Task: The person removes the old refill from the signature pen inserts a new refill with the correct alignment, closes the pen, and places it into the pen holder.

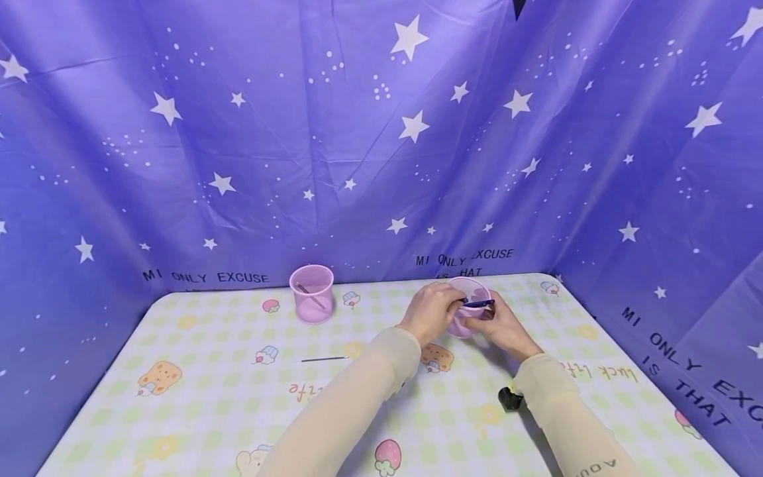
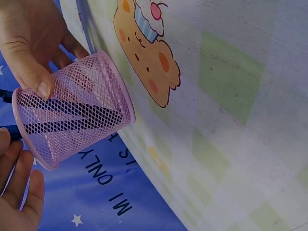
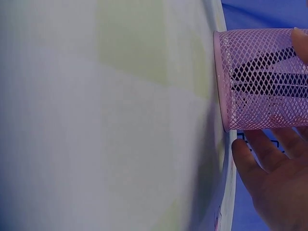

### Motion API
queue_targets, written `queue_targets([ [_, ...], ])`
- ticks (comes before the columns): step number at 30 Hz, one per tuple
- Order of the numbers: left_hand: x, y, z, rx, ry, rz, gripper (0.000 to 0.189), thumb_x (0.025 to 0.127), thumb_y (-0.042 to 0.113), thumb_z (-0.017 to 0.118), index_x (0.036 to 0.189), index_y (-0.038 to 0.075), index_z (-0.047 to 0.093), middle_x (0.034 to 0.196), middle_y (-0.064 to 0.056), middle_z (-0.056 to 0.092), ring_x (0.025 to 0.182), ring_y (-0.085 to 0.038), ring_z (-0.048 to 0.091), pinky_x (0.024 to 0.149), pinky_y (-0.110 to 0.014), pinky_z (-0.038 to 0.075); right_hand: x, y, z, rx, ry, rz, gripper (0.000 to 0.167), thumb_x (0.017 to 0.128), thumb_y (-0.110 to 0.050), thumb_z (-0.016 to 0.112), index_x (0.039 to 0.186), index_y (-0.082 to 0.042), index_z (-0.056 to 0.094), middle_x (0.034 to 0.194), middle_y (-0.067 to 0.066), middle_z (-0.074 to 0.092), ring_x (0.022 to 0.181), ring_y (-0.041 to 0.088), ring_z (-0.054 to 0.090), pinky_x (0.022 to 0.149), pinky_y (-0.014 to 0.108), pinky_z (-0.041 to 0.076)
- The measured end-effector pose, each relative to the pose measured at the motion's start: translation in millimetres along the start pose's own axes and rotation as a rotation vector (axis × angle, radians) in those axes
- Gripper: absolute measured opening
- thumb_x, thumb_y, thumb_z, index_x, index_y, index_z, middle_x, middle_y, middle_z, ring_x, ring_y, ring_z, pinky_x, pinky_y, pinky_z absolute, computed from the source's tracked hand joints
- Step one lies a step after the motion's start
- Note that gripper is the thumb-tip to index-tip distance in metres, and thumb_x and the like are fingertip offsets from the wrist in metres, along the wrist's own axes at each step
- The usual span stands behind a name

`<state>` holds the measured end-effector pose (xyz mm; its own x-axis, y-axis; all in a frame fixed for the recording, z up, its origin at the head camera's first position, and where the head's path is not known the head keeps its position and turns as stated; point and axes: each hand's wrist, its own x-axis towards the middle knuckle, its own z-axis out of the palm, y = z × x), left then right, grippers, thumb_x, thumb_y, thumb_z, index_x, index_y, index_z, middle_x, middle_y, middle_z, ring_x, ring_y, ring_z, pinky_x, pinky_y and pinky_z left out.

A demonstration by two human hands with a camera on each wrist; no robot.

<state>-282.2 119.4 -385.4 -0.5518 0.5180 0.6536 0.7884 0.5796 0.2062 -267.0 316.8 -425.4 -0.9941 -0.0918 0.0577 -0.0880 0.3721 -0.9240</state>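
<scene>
In the head view, a pink mesh pen cup [image 1: 461, 326] stands at the table's back right between both hands. My right hand [image 1: 505, 328] grips it from the right; the left wrist view has its thumb [image 2: 44, 89] on the mesh and its fingers behind. My left hand [image 1: 430, 311] reaches over the rim from the left, pinching the top of a dark blue pen [image 2: 15, 132] whose lower part lies inside the cup. Beside it another dark pen [image 2: 6, 96] leans in the same cup. Both show through the mesh in the right wrist view.
A second pink mesh cup [image 1: 314, 308] at the back left holds thin sticks. One thin dark stick [image 1: 324, 359] lies on the checked tablecloth [image 1: 220, 371]. A small black object [image 1: 509, 399] with some yellow sits by the right sleeve. Purple star curtains [image 1: 334, 165] surround the table.
</scene>
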Motion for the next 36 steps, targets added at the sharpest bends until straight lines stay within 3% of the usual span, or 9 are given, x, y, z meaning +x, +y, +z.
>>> queue_targets([
  [6,3.2,2.6,0.6,0.059,-0.041,-0.010,0.016,0.088,0.019,0.068,0.103,0.018,0.074,0.096,0.008,0.071,0.093,-0.009,0.062,0.087,-0.022,0.046,1.6,0.1,-1.3,-0.022,-0.003,-0.009,0.092,0.079,-0.021,0.077,0.147,-0.002,0.018,0.141,0.024,0.035,0.124,0.040,0.045,0.099,0.043,0.042],
  [14,5.6,8.3,4.9,0.104,-0.070,-0.004,0.016,0.088,0.022,0.068,0.103,0.023,0.074,0.097,0.011,0.070,0.094,-0.008,0.061,0.083,-0.023,0.046,1.9,2.9,-3.3,-0.036,0.009,-0.036,0.087,0.081,-0.018,0.076,0.146,-0.002,0.021,0.141,0.023,0.036,0.121,0.039,0.046,0.090,0.027,0.047],
  [17,4.6,7.9,5.9,0.105,-0.079,-0.012,0.018,0.088,0.022,0.068,0.105,0.022,0.073,0.099,0.011,0.070,0.096,-0.009,0.060,0.083,-0.023,0.045,1.7,2.9,-2.8,-0.032,0.005,-0.039,0.088,0.081,-0.017,0.076,0.147,-0.001,0.020,0.141,0.024,0.035,0.122,0.040,0.046,0.092,0.031,0.046],
  [22,1.4,4.1,4.3,0.088,-0.078,-0.009,0.019,0.085,0.016,0.069,0.104,0.020,0.073,0.104,0.008,0.069,0.103,-0.010,0.058,0.093,-0.023,0.042,1.4,1.1,-1.7,-0.041,0.011,-0.036,0.092,0.079,-0.018,0.077,0.148,-0.002,0.018,0.143,0.025,0.034,0.123,0.041,0.045,0.098,0.045,0.042],
  [26,-2.5,0.3,1.6,0.065,-0.067,-0.003,0.016,0.084,0.013,0.069,0.099,0.018,0.073,0.104,0.007,0.069,0.105,-0.010,0.057,0.101,-0.022,0.037,1.8,1.0,-2.1,-0.036,0.006,-0.028,0.094,0.078,-0.017,0.077,0.148,-0.001,0.016,0.143,0.025,0.033,0.124,0.041,0.044,0.100,0.048,0.040],
  [32,-9.0,-6.5,0.4,0.002,-0.018,-0.003,0.011,0.084,0.011,0.069,0.094,0.016,0.072,0.098,0.006,0.067,0.100,-0.010,0.056,0.097,-0.019,0.039,1.4,0.7,-1.7,-0.008,-0.004,-0.014,0.094,0.079,-0.016,0.077,0.148,-0.001,0.016,0.141,0.026,0.035,0.124,0.041,0.044,0.100,0.044,0.041],
  [36,-14.4,-11.7,-3.1,-0.037,-0.026,-0.028,0.011,0.085,0.011,0.068,0.094,0.015,0.072,0.097,0.006,0.066,0.099,-0.010,0.055,0.096,-0.018,0.039,0.7,0.2,-0.9,0.004,-0.009,-0.010,0.094,0.078,-0.015,0.076,0.148,0.000,0.015,0.141,0.027,0.034,0.125,0.043,0.043,0.101,0.047,0.039],
])
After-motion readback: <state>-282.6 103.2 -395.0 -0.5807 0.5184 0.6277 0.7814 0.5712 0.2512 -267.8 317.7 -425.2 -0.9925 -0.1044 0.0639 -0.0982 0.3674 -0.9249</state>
